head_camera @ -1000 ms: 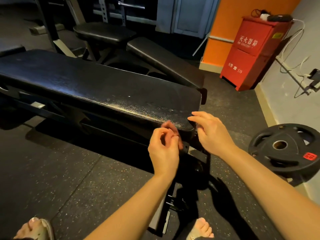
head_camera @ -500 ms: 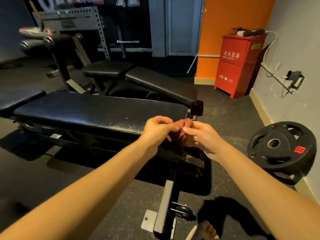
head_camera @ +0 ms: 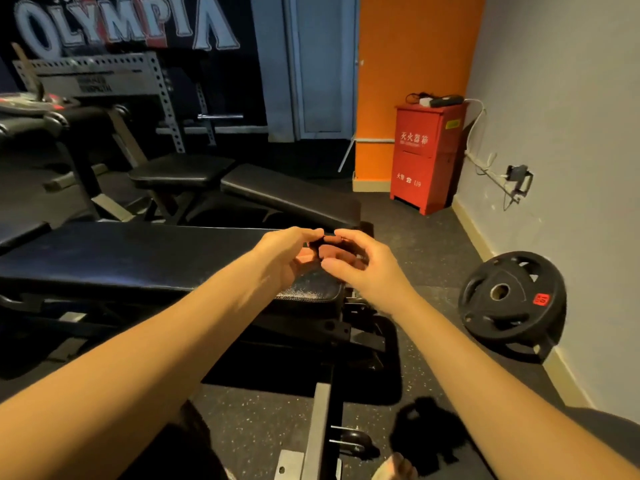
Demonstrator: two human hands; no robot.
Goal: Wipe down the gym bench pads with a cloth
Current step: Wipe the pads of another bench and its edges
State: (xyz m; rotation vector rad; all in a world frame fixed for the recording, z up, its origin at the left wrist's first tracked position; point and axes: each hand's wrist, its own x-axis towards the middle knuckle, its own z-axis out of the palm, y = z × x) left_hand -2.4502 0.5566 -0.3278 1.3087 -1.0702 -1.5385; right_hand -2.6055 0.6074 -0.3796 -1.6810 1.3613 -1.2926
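Note:
The black bench pad [head_camera: 131, 258] runs from the left edge to the middle of the view. Both my hands hover just above its right end. My left hand [head_camera: 287, 254] has its back toward me, with fingers curved to the right. My right hand [head_camera: 363, 265] faces it, fingers and thumb arched in a loose C. Their fingertips nearly meet, and I cannot make out anything held between them. No cloth shows anywhere in view.
A second black bench [head_camera: 287, 195] stands behind the first. A black weight plate [head_camera: 512, 299] leans on the right wall, near a red cabinet [head_camera: 426, 150]. The bench's steel foot [head_camera: 318, 431] and my bare toes [head_camera: 394, 467] are on the rubber floor below.
My view has lifted from the pad's near edge toward the room. Both hands rose from that edge to above the pad's end, met at the fingertips, then parted slightly.

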